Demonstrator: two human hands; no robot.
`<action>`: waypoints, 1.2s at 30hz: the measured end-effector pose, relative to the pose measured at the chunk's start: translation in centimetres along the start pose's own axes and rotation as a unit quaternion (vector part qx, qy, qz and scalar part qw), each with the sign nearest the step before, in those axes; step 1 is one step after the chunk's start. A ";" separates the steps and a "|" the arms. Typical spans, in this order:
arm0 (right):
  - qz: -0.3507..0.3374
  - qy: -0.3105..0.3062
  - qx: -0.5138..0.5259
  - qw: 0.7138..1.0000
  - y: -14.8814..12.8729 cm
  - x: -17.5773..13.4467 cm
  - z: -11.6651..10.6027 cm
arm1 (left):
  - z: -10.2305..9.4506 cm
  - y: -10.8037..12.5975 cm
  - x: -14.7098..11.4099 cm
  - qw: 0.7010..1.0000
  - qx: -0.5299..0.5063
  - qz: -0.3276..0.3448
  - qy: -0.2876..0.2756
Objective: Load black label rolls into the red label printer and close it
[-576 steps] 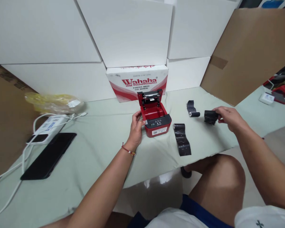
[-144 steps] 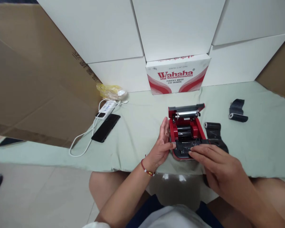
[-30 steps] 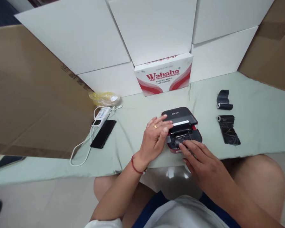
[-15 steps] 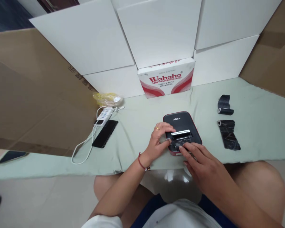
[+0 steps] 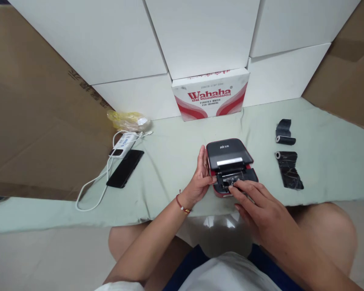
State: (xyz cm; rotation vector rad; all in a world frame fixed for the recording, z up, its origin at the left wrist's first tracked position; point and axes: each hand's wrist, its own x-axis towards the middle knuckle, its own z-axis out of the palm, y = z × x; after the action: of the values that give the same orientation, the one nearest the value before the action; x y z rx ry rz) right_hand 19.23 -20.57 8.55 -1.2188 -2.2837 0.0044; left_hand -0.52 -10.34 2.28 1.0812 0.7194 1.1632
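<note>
A small black printer with a red rim (image 5: 229,150) lies on the green cloth in front of me. Its lid is raised part way, which shows the inside of the front compartment. My left hand (image 5: 199,178) holds the printer's left side, fingers straight along the edge and thumb on the front left corner. At the front opening, my right hand (image 5: 257,204) has its thumb and fingertips pressed together on a shiny strip of film (image 5: 232,177). The fingers partly cover that strip, so its far end is hard to make out.
Two black ribbon rolls (image 5: 285,140) (image 5: 290,169) lie partly unrolled at the right. A Wahaha carton (image 5: 210,97) stands behind the printer. Leftward are a phone (image 5: 125,169), a white power strip (image 5: 123,144) with a cable, and a yellow plastic bag (image 5: 129,120). Cardboard (image 5: 45,121) walls the left side.
The printer's lid has lifted from nearly closed to part way open. My left hand has gone from the lid's top to the left side. My right hand stays at the front opening.
</note>
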 end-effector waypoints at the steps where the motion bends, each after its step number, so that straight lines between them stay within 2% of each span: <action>1: -0.002 -0.006 0.005 1.000 0.1 0.2 -0.3 | 0.0 0.0 0.0 1.000 0.003 0.000 -0.002; 4: 0.007 -0.049 0.028 0.998 1.0 1.7 -1.9 | 0.0 -0.2 0.0 1.000 0.000 0.012 -0.020; 6: 0.046 -0.083 0.017 0.995 1.8 3.9 -2.8 | 0.0 -0.2 0.1 0.999 0.003 0.020 -0.031; 8: 0.096 -0.146 -0.039 0.984 2.7 7.0 -3.1 | -0.1 -0.2 0.1 0.999 0.003 0.026 -0.019; 10: 0.123 -0.249 -0.108 0.954 3.4 10.3 -2.4 | -0.4 -0.2 0.3 0.999 -0.023 0.033 0.025; 12: 0.133 -0.324 -0.144 0.926 3.9 13.0 -1.0 | -0.8 -0.1 0.5 0.993 -0.073 0.037 0.084; 14: 0.140 -0.351 -0.154 0.913 4.0 14.8 0.6 | -1.2 0.0 0.9 0.984 -0.118 0.030 0.126; 16: 0.146 -0.357 -0.157 0.909 3.8 15.4 1.5 | -1.7 0.1 1.1 0.981 -0.134 0.011 0.141; 19: 0.149 -0.356 -0.161 0.908 3.3 14.6 0.5 | -2.1 0.1 1.3 0.980 -0.136 -0.020 0.146; 22: 0.126 -0.311 -0.122 0.934 3.9 12.1 -3.6 | -2.3 0.2 1.3 0.975 -0.158 -0.036 0.149; 24: 0.115 -0.235 -0.061 0.963 5.8 10.3 -6.9 | -2.4 0.3 1.3 0.973 -0.171 -0.040 0.150; 26: 0.156 -0.194 -0.049 0.967 8.9 8.7 -9.2 | -2.4 0.3 1.2 0.972 -0.180 -0.037 0.149; 27: 0.190 -0.185 -0.066 0.962 10.6 8.2 -9.6 | -2.4 0.3 1.2 0.971 -0.184 -0.033 0.146; 29: 0.238 -0.238 -0.087 0.938 13.9 7.5 -8.5 | -2.3 0.3 1.1 0.971 -0.191 -0.024 0.141; 31: 0.262 -0.282 -0.110 0.916 16.2 7.2 -5.8 | -2.2 0.4 1.1 0.971 -0.196 -0.013 0.135; 34: 0.264 -0.282 -0.114 0.915 17.7 6.6 -1.8 | -2.2 0.5 0.9 0.971 -0.211 -0.008 0.109; 36: 0.263 -0.259 -0.106 0.923 18.3 5.7 -0.8 | -2.2 0.8 0.8 0.971 -0.224 -0.013 0.088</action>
State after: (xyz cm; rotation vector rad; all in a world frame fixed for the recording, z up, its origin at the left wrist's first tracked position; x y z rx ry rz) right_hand 31.18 -5.61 7.30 -2.1269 -2.3335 0.3208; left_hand -2.54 -8.90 2.35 0.5938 0.5656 1.3303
